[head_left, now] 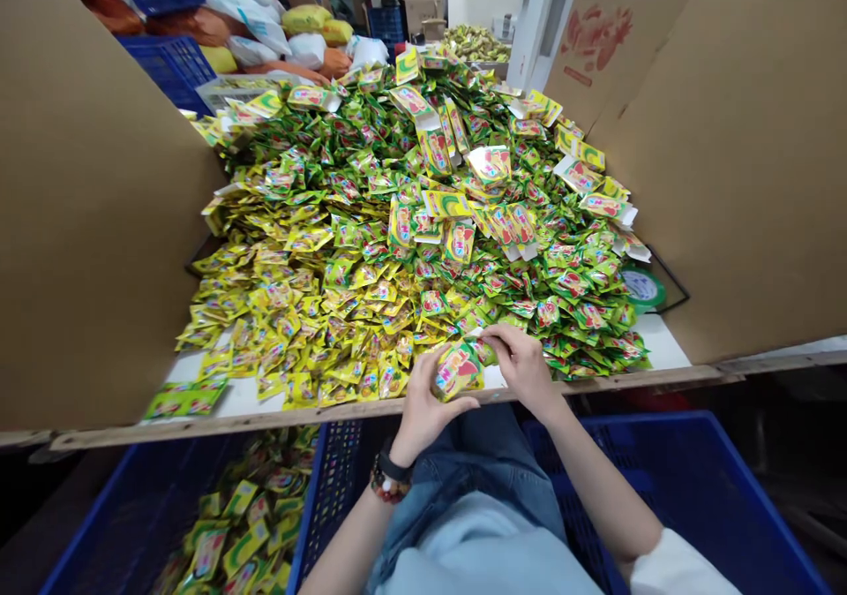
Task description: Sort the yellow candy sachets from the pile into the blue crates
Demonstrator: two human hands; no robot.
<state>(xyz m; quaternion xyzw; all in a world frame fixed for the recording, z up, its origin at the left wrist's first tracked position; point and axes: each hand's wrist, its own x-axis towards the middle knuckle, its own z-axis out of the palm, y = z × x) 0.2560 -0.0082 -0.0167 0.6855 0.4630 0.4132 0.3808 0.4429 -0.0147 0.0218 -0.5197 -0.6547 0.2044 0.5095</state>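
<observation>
Head view, largest first. Item one: a white table [662,346] with a wooden front edge [397,410], walled by a left cardboard partition [93,198] and a right cardboard partition [728,154]. Item two: a great heap of yellow-green sachets [397,224] covering most of that table, some pieces showing white backing. Item three: blue plastic crates [662,489] below the edge on both sides of my lap, with loose sachets [238,524] in the left one. Item four: a folded bundle of sachets [458,369], in hand just over the table's front edge. My left hand [430,401] curls closed around its near end; my right hand [522,370] pinches its far end. Item five: a black wristband [392,466] and a beaded bracelet [387,489] on my left wrist.
</observation>
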